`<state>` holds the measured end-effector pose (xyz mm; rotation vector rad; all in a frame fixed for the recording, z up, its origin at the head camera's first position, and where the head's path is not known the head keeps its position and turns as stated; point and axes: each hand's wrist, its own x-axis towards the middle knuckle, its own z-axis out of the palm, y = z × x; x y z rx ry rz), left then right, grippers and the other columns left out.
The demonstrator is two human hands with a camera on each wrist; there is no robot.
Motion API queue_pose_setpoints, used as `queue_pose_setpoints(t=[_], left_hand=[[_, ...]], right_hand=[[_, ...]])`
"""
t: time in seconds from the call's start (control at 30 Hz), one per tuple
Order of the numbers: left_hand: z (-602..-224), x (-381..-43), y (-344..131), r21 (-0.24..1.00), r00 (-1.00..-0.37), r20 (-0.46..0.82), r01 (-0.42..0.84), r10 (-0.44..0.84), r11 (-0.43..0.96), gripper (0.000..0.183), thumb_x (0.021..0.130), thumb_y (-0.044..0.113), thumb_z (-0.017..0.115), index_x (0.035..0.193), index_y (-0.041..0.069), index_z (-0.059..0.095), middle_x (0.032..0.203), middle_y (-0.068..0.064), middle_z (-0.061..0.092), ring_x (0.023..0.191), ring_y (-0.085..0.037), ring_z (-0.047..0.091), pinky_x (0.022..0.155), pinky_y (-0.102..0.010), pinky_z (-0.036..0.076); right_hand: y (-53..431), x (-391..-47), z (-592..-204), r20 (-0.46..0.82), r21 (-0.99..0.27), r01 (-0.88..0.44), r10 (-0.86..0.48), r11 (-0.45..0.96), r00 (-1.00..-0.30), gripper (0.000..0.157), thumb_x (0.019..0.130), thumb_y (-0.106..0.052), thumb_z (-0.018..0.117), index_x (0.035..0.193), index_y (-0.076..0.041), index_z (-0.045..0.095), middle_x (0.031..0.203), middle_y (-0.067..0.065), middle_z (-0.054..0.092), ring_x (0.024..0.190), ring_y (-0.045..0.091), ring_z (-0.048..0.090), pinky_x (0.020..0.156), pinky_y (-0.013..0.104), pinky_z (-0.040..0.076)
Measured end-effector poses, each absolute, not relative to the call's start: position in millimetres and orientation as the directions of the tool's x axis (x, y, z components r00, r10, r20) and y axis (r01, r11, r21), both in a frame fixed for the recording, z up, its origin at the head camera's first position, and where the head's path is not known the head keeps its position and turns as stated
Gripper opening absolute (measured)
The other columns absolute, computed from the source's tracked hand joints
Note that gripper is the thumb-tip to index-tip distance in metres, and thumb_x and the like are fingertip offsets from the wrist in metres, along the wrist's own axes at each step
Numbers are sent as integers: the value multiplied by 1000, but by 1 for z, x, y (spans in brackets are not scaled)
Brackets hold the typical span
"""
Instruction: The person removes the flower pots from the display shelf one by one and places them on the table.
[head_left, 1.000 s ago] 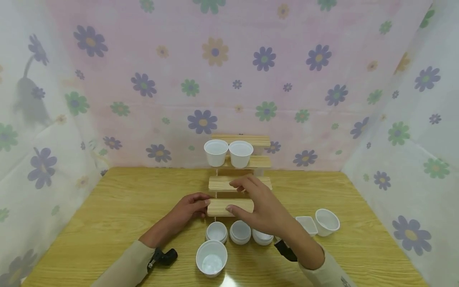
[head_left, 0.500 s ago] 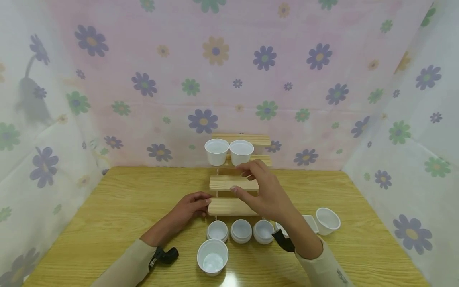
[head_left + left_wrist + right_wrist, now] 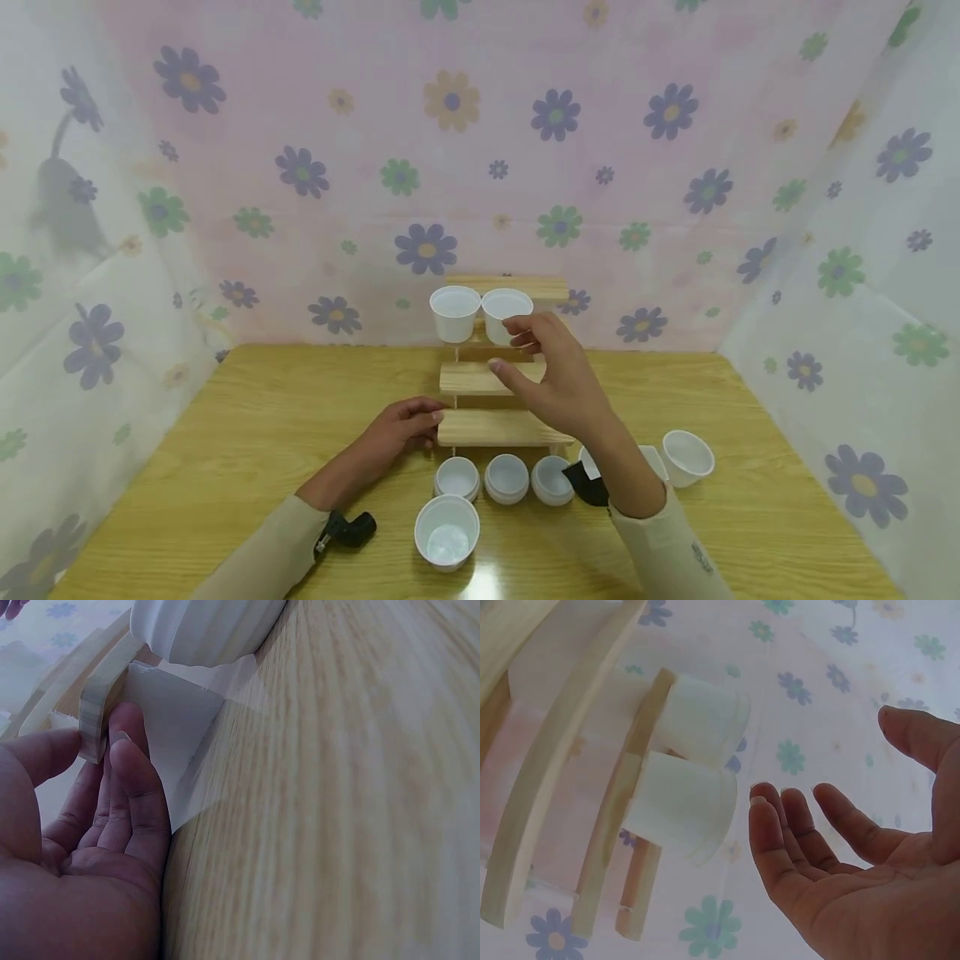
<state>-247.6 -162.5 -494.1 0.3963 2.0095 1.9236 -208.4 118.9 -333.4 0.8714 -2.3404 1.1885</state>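
A tiered wooden display rack stands at the table's middle. My left hand pinches the left end of its lowest board, thumb on one face and fingers on the other, as the left wrist view shows at the board's end. Two white plastic cups, one left and one right, sit side by side on an upper board. My right hand hovers with loosely bent fingers before the right cup, partly covering it in the head view. In the right wrist view that hand holds nothing, apart from the cups.
Several small white round tubs line up before the rack, a larger white cup in front of them. To the right are a white cup and a square container, partly behind my right arm. Flowered cloth backs the table.
My right hand has risen from the lower boards toward the right cup on the upper board. My left hand keeps its hold on the lowest board.
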Motion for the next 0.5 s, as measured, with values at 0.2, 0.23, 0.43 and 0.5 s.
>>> queue_pose_setpoints(t=[0.2,0.23,0.43,0.5], left_hand=[[-497,-248,-164,998,-903,-45,-21,427,59,40,110,26,61,136,-4,62,101,-6,67,91,-19,64,80,-31,57],[-497,-248,-164,998,-902,-43,-19,429,59,40,111,26,61,137,-4,62,101,-6,67,91,-19,64,80,-31,58],[-495,-249,-163,998,-901,-38,-16,431,56,41,111,27,60,138,-3,61,101,-6,67,91,-18,65,81,-30,57],[-494,-249,-163,998,-903,-43,-18,428,62,41,111,27,60,138,-3,61,101,-6,66,92,-19,64,81,-30,57]], right_hand=[[115,-213,-330,578,-603,-639,-291,477,-762,48,96,-16,82,136,-1,61,130,16,61,114,32,63,98,48,56],[115,-213,-329,582,-607,-636,-279,476,-764,48,95,-15,82,136,-1,61,131,17,61,114,32,63,98,49,56],[114,-220,-326,613,-615,-633,-221,470,-759,50,92,-10,84,136,0,61,131,19,61,115,38,64,97,55,54],[114,-224,-325,616,-615,-630,-209,475,-759,51,92,-10,84,137,-1,62,131,19,61,116,39,63,97,56,53]])
